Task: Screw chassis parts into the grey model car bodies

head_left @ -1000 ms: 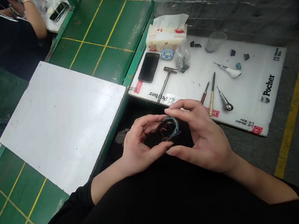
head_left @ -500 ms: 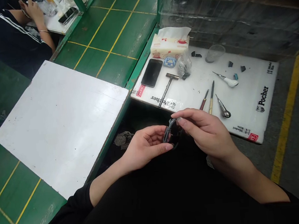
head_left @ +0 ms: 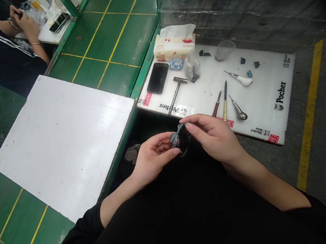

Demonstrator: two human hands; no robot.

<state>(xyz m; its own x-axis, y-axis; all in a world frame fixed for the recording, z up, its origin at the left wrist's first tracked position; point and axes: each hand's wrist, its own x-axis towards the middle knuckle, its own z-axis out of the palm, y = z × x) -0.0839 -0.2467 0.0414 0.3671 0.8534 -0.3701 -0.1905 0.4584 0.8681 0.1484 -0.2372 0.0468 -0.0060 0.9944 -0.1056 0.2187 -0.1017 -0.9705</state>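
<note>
Both of my hands hold one small dark ring-shaped part (head_left: pixel 180 138) over my lap, in front of the bench edge. My left hand (head_left: pixel 154 158) grips its lower left side between thumb and curled fingers. My right hand (head_left: pixel 213 137) pinches its upper edge with thumb and forefinger. The part stands nearly edge-on to the camera, with a grey rim showing. My black sleeves and clothing fill the bottom of the view.
A white Pocher mat (head_left: pixel 262 91) carries a phone (head_left: pixel 157 78), a small hammer (head_left: pixel 176 90), three hand tools (head_left: pixel 225 102), a white-handled tool (head_left: pixel 240 78), a plastic cup (head_left: pixel 224 50), a tissue pack (head_left: pixel 174 46) and small dark parts. A white board (head_left: pixel 62 137) lies left. Another person sits at top left.
The ring part has turned from lying face-up between my hands to standing edge-on. My right fingers shifted from cupping it to pinching its top. The camera view shifted slightly.
</note>
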